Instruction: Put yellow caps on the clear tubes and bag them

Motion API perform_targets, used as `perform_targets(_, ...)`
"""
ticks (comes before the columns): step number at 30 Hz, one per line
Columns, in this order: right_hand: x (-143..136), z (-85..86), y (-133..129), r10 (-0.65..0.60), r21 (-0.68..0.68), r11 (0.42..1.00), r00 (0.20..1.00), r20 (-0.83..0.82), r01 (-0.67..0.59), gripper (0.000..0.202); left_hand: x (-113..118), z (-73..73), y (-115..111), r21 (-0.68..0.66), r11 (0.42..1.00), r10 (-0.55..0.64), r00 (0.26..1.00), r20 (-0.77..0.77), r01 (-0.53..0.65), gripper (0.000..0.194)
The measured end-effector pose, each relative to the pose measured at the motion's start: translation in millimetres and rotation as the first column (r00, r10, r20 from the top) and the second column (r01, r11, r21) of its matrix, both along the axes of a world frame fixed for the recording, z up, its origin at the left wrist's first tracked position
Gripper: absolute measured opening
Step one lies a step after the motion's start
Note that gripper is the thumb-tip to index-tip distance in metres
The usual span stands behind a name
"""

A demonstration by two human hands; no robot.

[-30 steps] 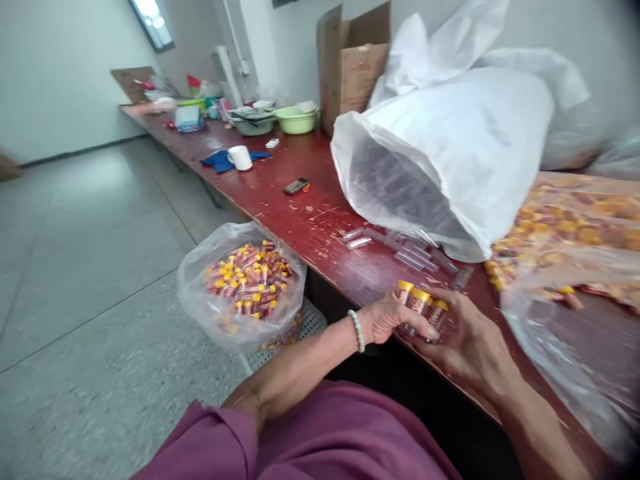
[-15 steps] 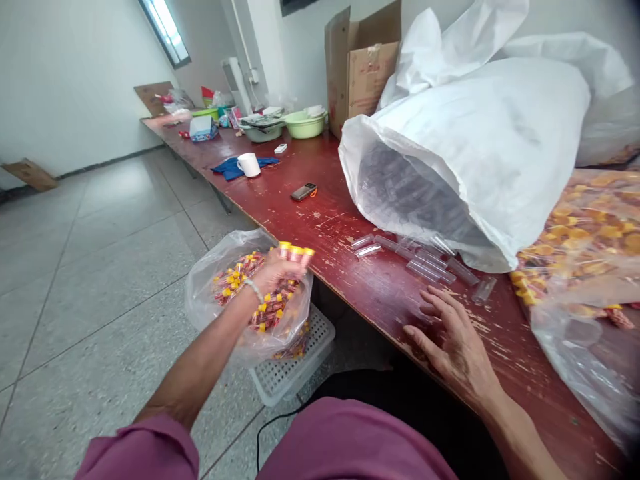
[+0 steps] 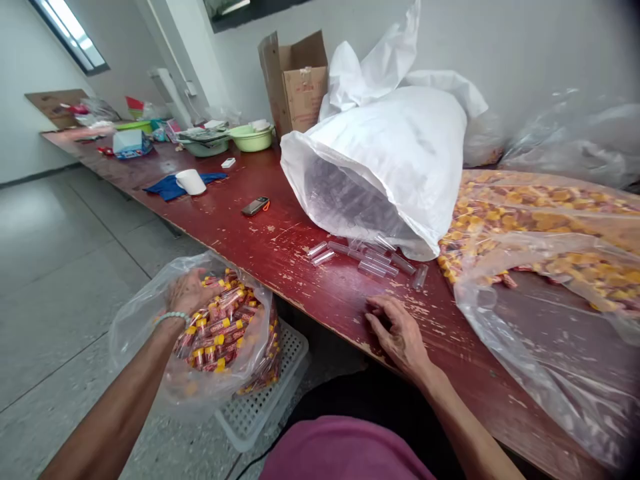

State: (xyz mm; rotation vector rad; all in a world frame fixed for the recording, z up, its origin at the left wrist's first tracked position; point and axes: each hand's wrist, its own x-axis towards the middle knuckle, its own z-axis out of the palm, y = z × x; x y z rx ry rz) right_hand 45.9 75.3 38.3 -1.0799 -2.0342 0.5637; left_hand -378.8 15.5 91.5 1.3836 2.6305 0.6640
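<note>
My left hand [image 3: 189, 292] reaches inside a clear plastic bag [image 3: 145, 313] of small red tubes with yellow caps [image 3: 220, 327]. Its fingers are partly hidden and blurred among the tubes, so what they hold cannot be made out. On the red table [image 3: 320, 300], my right hand [image 3: 397, 333] rests near the front edge, fingers loosely bent and apart, nothing in it. Beyond it lie empty clear tubes [image 3: 377, 260], spilled at the mouth of a big white sack [image 3: 395, 147] holding more of them.
A plastic bag with yellow-capped pieces [image 3: 550, 207] covers the table's right side. A white basket [image 3: 255, 400] stands under the tube bag. Farther off are a phone [image 3: 256, 205], a white mug [image 3: 191, 181], a green basin [image 3: 253, 139] and a cardboard box [image 3: 305, 93].
My left hand has gone down into the bag; the yellow-capped tubes it held up no longer show in it. My right hand's fingers have curled a little. The view has turned right.
</note>
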Motion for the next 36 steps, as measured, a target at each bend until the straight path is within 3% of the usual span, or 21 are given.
perform_targets(2,-0.6,-1.5,2.0,-0.022,-0.002,1.000,1.000,0.006,0.022,0.022,21.6,7.0,15.9,0.008,0.999,-0.050,0.989,-0.137,0.052,0.047)
perform_targets(4,-2.3,-3.2,4.7,-0.052,0.005,0.999,0.998,0.032,0.051,0.023,55.0,12.2,36.7,0.071,0.965,-0.233,0.951,-0.205,0.252,0.040)
perform_targets(7,-11.6,-4.7,10.6,-0.071,0.072,0.995,0.994,0.078,0.066,0.027,106.5,10.7,76.3,0.125,0.827,-0.510,0.825,-0.244,0.548,0.029)
perform_targets(9,-26.0,-4.2,17.4,-0.049,0.149,0.988,0.996,0.080,0.036,0.031,129.2,3.5,106.1,0.116,0.738,-0.627,0.739,-0.249,0.665,0.039)
perform_targets(12,-60.4,-0.5,34.5,-0.018,0.182,0.983,0.996,0.092,0.001,0.039,139.9,-9.3,146.5,-0.007,0.636,-0.754,0.619,-0.218,0.772,0.050)
perform_targets(14,-86.3,3.4,48.4,-0.061,0.109,0.993,0.987,0.148,0.045,0.042,135.5,-14.2,164.2,-0.087,0.576,-0.811,0.555,-0.185,0.813,0.050)
perform_targets(16,-108.2,7.4,60.4,-0.116,0.016,0.993,0.963,0.244,0.116,0.044,127.1,-14.5,171.7,-0.134,0.553,-0.831,0.533,-0.159,0.822,0.048)
perform_targets(20,-129.5,11.6,71.5,-0.146,-0.024,0.985,0.899,0.414,0.171,0.045,108.3,-7.3,165.6,-0.218,0.555,-0.832,0.535,-0.149,0.803,0.042)
perform_targets(25,-131.6,12.0,71.6,-0.174,-0.006,0.979,0.852,0.494,0.204,0.041,83.9,-3.2,148.4,-0.264,0.657,-0.754,0.613,-0.235,0.706,0.024)
perform_targets(28,-130.3,9.4,68.2,-0.173,-0.037,0.978,0.891,0.420,0.207,0.028,80.3,-5.5,134.4,-0.087,0.689,-0.724,0.675,-0.144,0.720,0.021)
perform_targets(30,-127.8,6.9,63.7,-0.182,-0.118,0.970,0.959,0.216,0.211,0.028,89.7,-8.7,122.9,0.114,0.691,-0.723,0.682,0.111,0.714,0.022)
perform_targets(32,-123.8,5.6,56.4,-0.178,-0.259,0.955,0.976,-0.124,0.141,0.033,108.5,-13.1,110.1,0.299,0.714,-0.689,0.560,0.459,0.633,0.026)
perform_targets(34,-119.0,6.5,46.7,-0.155,-0.372,0.928,0.870,-0.468,-0.034,0.036,132.8,-17.5,97.3,0.420,0.748,-0.627,0.337,0.703,0.514,0.031)
perform_targets(36,-113.9,9.4,36.6,-0.129,-0.381,0.906,0.736,-0.665,-0.186,0.034,156.9,-21.0,86.5,0.492,0.775,-0.581,0.141,0.802,0.396,0.036)
